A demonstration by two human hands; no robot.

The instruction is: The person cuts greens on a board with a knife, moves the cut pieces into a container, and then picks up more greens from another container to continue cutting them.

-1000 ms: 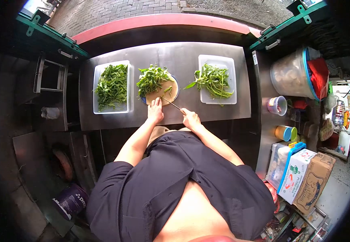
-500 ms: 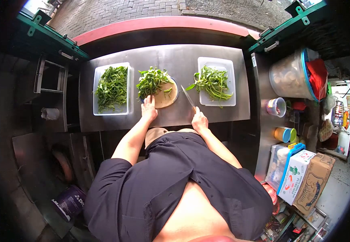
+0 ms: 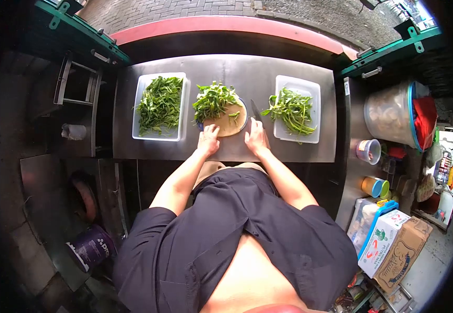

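Observation:
Leafy green vegetables (image 3: 213, 101) are piled on a round wooden chopping board (image 3: 231, 125) with a blue-edged surround, at the middle of the steel table. My left hand (image 3: 209, 140) touches the board's lower left edge, its fingers stretched out. My right hand (image 3: 257, 138) is at the board's lower right, thumb and fingers apart. Just beyond it lies a knife (image 3: 256, 108), blade pointing away from me; the hand hides the handle. Short cut pieces of stem (image 3: 234, 116) rest on the board's right part.
A white tray (image 3: 182, 112) of cut greens stands on the steel table (image 3: 226, 65) at left. Another white tray (image 3: 315, 112) with long-stemmed greens stands at right. Tubs (image 3: 388, 115) and a carton (image 3: 401, 255) line the right side. A pink ledge (image 3: 226, 23) runs beyond the table.
My right hand has moved from the knife's handle end up toward the board's right edge. The knife has shifted beside it. My left hand stays by the board. The whole view has shifted slightly.

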